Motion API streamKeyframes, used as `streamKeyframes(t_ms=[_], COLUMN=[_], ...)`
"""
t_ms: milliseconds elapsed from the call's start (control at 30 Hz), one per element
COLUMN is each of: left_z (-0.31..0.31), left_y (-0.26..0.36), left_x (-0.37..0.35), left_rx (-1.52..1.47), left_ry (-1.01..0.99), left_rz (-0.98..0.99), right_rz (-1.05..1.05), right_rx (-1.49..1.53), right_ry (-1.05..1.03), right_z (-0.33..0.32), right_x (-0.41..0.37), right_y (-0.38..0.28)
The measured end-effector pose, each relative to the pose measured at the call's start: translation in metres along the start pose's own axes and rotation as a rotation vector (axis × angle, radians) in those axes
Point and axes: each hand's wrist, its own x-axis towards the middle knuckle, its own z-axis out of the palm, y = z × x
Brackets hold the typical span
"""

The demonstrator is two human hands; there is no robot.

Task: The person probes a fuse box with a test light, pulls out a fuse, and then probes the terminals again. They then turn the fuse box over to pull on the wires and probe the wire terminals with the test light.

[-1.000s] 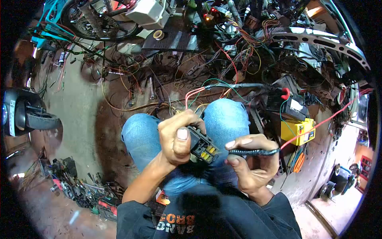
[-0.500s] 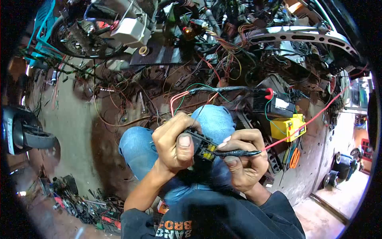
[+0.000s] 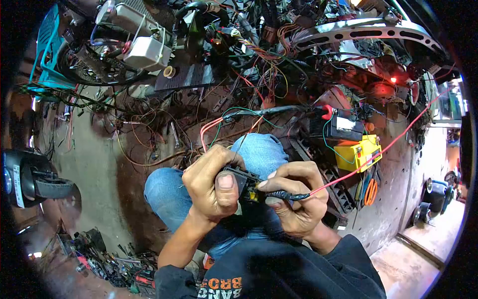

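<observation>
My left hand is closed around a black plastic connector block, its thumb pressed along the near side. Yellow parts show in the block's right end. In my right hand is the black-taped end of a red wire, pinched between thumb and fingers. Its tip meets the block near the yellow parts, though my fingertips hide the exact contact. From the taped end the red wire stretches up to the right. Orange-red and green wires run from a black-wrapped harness down behind my left hand.
Beyond my knees stand a black battery and a yellow battery. A red lamp glows at the upper right. Loose wiring and a wrench litter the floor. Orange-handled pliers lie right; a tyre stands left.
The red lamp at the upper right now glows; it was unlit before. My right hand has brought the taped wire end closer into the block, and both hands have shifted slightly left.
</observation>
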Motion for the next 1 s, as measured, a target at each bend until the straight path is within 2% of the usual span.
streamKeyframes(t_ms=[133,433,733,900,967,1000], left_z=[-0.002,0.003,0.013,0.013,0.013,0.012], left_y=[0.001,0.006,0.011,0.003,-0.004,-0.004], left_x=[0.0,0.001,0.014,0.006,0.004,0.003], left_rx=[0.017,0.048,0.031,-0.012,-0.018,-0.025], left_ry=[-0.007,-0.018,-0.051,-0.05,-0.024,-0.019], left_rz=[-0.007,-0.063,0.025,-0.062,0.015,-0.008], right_rz=[-0.048,-0.006,-0.005,0.008,0.033,0.033], right_rx=[-0.041,0.044,0.033,0.048,0.088,0.076], right_ry=[-0.037,-0.022,0.02,-0.004,-0.027,-0.026], right_z=[-0.005,-0.003,-0.009,-0.007,-0.008,-0.009], right_x=[0.003,-0.003,-0.001,0.0,0.0,0.0], right_y=[0.001,0.003,0.005,0.006,0.004,0.002])
